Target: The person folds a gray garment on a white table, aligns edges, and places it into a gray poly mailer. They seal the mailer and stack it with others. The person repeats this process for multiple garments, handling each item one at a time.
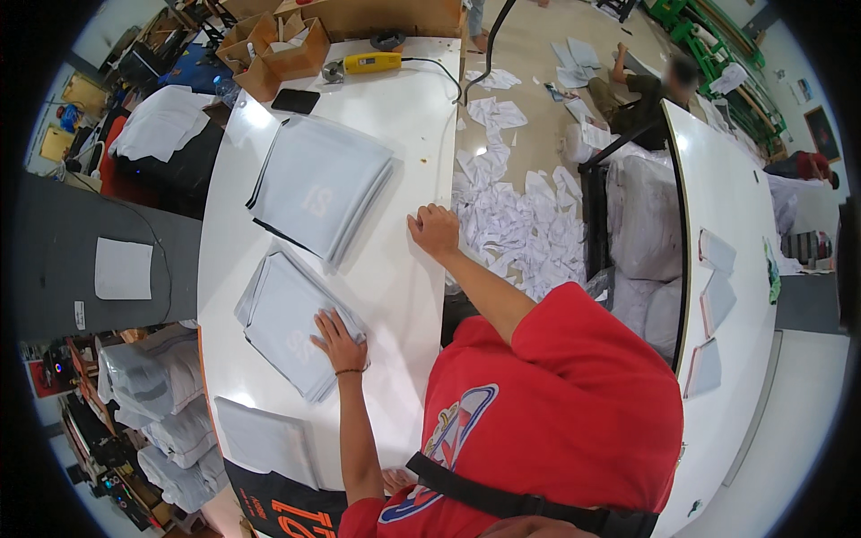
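Note:
My left hand [339, 344] lies open on a stack of pale grey-blue folded sheets [285, 314], its fingers spread flat across the top. Whether the sheets are cloth or paper I cannot tell. Beyond it sits a larger stack of similar pale sheets [314, 170] with dark edges and a faint print. My right hand [435, 229] rests at the edge of the white table [408, 309], fingers curled in, with nothing visible in them. Closer to me, a third pale stack [265, 435] partly covers a black piece with orange print [273, 502].
A yellow corded power tool [372, 63], a black phone [295, 100] and an open cardboard box [291, 58] occupy the table's far end. White scraps [520, 215] litter the floor, where a person [650, 94] sits. Another white table [731, 206] stands at right, with wrapped bundles [650, 215] beneath.

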Motion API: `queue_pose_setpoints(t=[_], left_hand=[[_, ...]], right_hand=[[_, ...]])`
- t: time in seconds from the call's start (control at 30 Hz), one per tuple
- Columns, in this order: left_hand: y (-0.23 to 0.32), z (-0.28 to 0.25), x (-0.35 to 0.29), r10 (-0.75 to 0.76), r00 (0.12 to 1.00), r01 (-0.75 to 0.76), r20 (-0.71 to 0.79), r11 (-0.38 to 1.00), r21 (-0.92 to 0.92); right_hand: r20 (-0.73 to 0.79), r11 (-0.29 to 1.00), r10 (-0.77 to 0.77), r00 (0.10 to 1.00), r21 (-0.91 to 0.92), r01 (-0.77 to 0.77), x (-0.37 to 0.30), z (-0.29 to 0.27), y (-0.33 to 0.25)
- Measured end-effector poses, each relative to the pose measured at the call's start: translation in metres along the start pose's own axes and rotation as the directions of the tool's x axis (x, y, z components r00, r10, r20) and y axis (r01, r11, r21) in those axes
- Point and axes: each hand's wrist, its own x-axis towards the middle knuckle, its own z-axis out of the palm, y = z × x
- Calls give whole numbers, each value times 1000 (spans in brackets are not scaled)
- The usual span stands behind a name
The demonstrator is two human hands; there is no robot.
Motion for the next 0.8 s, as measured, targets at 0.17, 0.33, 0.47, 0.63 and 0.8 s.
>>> queue_pose_setpoints(t=[0.17,0.33,0.47,0.63,0.8], left_hand=[[6,4,61,-226,973,224,-39,973,-50],[8,-12,92,-331,944,321,-13,924,-207],[-2,-25,70,-104,988,49,-116,913,-406],[-79,24,-15,-285,883,71,-374,867,-493],[-93,35,-55,-672,650,558,-355,739,-377]], right_hand=[[8,999,-7,1000,-52,7,10,0,1],[-67,999,-40,997,-20,38,8,3,-4],[-56,998,-38,998,-51,35,11,4,-5],[-58,997,-49,997,-55,46,12,4,-9],[-62,997,-71,996,-43,69,12,10,-2]])
